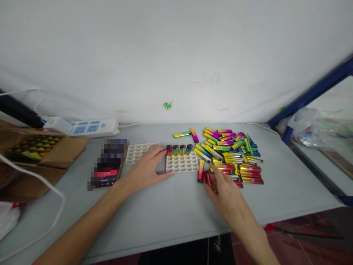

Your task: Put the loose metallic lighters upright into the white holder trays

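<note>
My left hand (pixel 147 167) lies flat on the grey table (pixel 165 209), fingers spread, its tips touching the left edge of a white cell tray (pixel 182 163). Several colourful lighters (pixel 179 149) stand in the tray's back row. My right hand (pixel 224 189) reaches into the near edge of a heap of loose lighters (pixel 234 154), fingers curled around red ones (pixel 205 178); how firmly it holds them is hard to see. A second empty white tray (pixel 138 151) lies behind my left hand.
A dark box (pixel 109 163) lies left of the trays. A white power strip (pixel 85 127) sits at the back left, its cable (pixel 41 217) looping over the table. An open cardboard box (pixel 35 151) holds more lighters. Blue shelving (pixel 311 94) stands at the right.
</note>
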`<state>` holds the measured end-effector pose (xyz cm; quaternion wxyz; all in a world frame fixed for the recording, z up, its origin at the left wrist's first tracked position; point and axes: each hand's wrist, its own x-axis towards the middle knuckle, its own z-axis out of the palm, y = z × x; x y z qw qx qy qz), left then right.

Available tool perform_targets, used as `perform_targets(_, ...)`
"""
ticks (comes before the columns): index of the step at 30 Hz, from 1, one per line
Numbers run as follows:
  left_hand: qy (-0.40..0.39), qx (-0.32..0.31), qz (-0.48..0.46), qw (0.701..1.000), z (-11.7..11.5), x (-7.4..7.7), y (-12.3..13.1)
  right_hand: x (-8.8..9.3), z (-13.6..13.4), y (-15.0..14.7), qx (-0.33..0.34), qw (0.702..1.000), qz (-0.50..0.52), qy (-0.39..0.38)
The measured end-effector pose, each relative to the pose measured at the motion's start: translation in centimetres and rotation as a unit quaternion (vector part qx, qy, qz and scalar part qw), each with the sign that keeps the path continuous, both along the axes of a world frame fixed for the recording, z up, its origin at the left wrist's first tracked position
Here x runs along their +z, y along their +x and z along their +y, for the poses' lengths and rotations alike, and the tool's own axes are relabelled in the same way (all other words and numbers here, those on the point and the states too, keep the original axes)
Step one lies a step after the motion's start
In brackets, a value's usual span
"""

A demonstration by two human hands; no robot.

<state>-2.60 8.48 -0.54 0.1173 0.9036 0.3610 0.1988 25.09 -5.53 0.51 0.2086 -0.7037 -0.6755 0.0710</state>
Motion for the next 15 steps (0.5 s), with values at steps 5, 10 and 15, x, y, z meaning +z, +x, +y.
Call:
perform_targets(5,-0.002,0.000,0.000,1.000,-0.1,0.1,0.1,0.8,0.0,1.2,0.000,0.999,0.032,-0.006)
perform_targets(10,0.002,-0.009,-0.010,1.000,-0.1,0.3,0.2,2.2,0.2,2.0,0.006,0.984,0.179,0.001)
perform_targets(15,-0.005,-0.003,-0.017,1.000,0.0,0.0,0.0,3.8,1.7,1.2,0.029,0.882,0.467,-0.054)
